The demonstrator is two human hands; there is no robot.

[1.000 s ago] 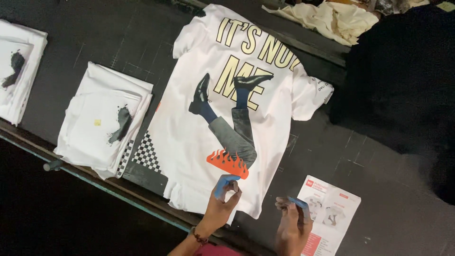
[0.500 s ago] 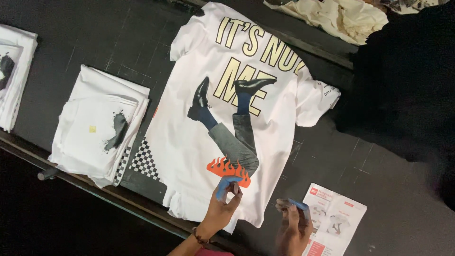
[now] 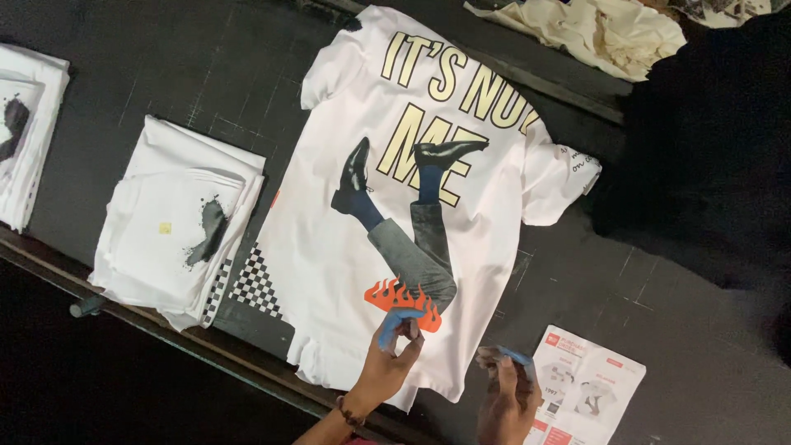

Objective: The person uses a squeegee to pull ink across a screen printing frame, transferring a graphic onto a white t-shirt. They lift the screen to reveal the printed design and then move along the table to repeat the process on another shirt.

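White shirt [image 3: 346,247] spread flat on the dark table [image 3: 659,280]

Left hand [image 3: 387,363] pinches a blue strip [image 3: 394,321] at the shirt's 6 o'clock hem, right on the orange flame print. Right hand [image 3: 507,395] grips another blue piece [image 3: 515,356], beside a leaflet [image 3: 589,387]. Folded shirts [image 3: 177,222] sit at 9 o'clock.

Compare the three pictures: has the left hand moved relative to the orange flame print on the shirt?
No. The left hand stays just below the orange flame print, blue-tipped fingers touching its lower edge; only the camera shifts.
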